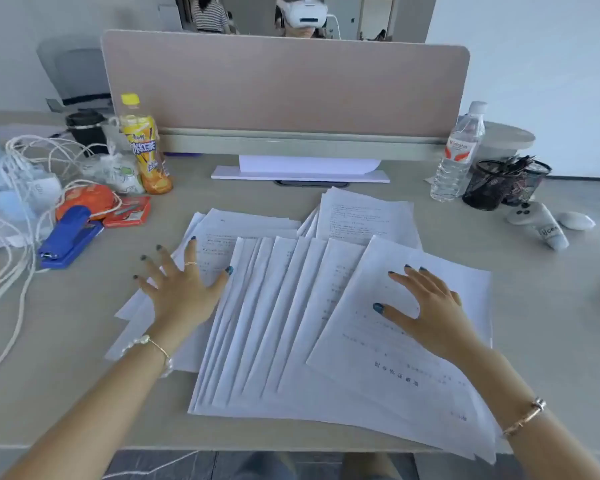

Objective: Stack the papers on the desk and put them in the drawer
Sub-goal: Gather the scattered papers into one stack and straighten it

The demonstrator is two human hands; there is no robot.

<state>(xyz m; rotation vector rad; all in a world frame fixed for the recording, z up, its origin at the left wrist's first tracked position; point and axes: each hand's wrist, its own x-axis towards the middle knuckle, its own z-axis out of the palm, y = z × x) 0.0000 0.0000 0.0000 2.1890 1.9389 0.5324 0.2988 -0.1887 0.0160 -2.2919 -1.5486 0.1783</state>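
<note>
Papers (pixel 291 306) lie fanned and overlapping across the centre of the desk (pixel 66 341), their print too blurred to read. Left hand (pixel 184 289) and right hand (pixel 430 306) both press flat on them, fingers splayed, grasping nothing. No drawer shows in frame.

A pale grey-beige desk (pixel 66 323) fills the lower frame, backed across the upper middle by a beige fabric divider panel (pixel 284 88) on a light rail. Plain white walls (pixel 534 64) rise at upper left and upper right in soft, even light. Dark marbled floor (pixel 160 465) shows along the bottom edge below the desk.
</note>
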